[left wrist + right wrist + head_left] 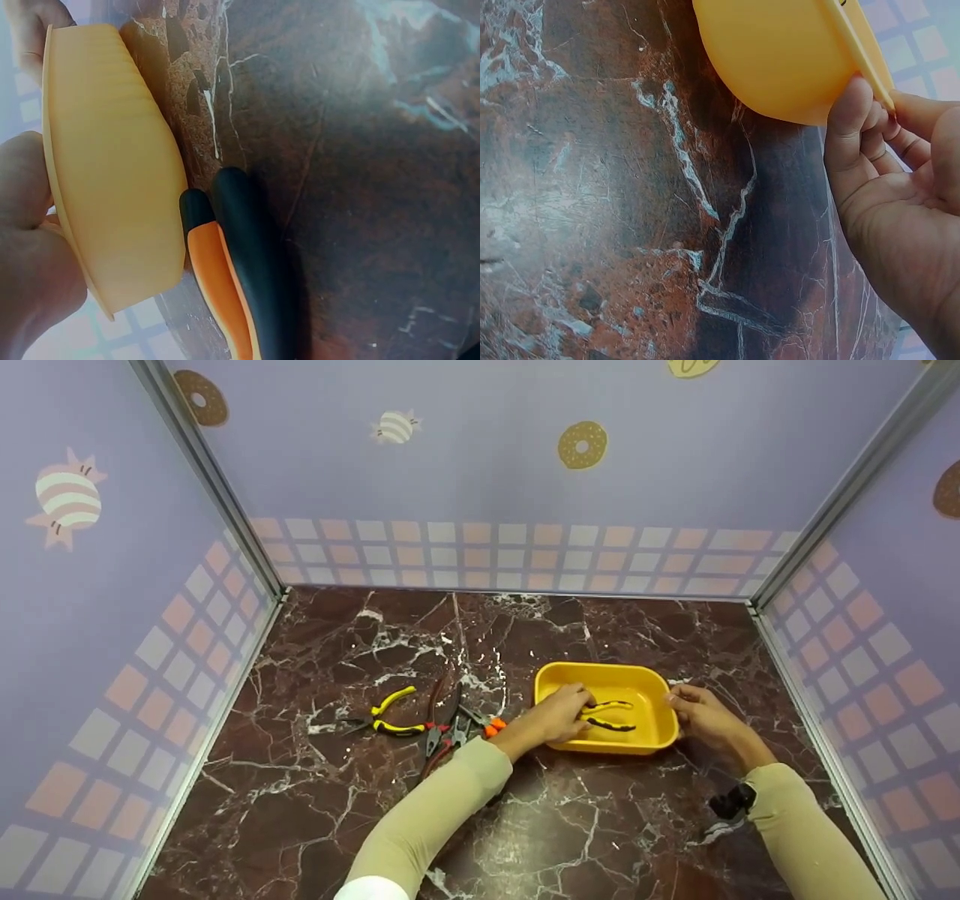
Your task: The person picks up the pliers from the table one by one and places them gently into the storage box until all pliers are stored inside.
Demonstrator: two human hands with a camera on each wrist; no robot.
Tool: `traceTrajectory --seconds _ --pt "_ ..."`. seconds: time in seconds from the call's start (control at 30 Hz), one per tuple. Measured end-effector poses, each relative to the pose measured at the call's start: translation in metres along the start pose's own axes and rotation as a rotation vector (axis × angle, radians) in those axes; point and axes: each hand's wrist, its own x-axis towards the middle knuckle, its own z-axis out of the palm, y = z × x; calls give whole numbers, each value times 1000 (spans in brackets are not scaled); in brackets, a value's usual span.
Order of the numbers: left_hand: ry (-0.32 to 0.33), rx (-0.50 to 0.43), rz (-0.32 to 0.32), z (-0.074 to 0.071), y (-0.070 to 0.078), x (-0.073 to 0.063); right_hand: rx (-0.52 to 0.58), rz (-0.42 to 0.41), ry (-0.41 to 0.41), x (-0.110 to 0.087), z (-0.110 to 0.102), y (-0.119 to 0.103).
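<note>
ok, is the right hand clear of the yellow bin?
No, the right hand pinches the yellow bin by its edge.

The tub [615, 748] is yellow, the pliers [611, 726] in it yellow and black, the counter [277, 825] white-veined maroon, the lilac wall [480, 472] checked pink and white.

Left hand [561, 714] palm down; right hand [709, 714] pinching.
</note>
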Motion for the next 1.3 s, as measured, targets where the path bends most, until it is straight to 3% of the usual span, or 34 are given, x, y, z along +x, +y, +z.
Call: traceTrajectory --seconds 0.7,1.3 --pt "-147 93 -45 2 6 6 70 -23 -7 -4 0 7" --pt "-154 143 -80 2 8 6 23 -38 19 -1 4 3"
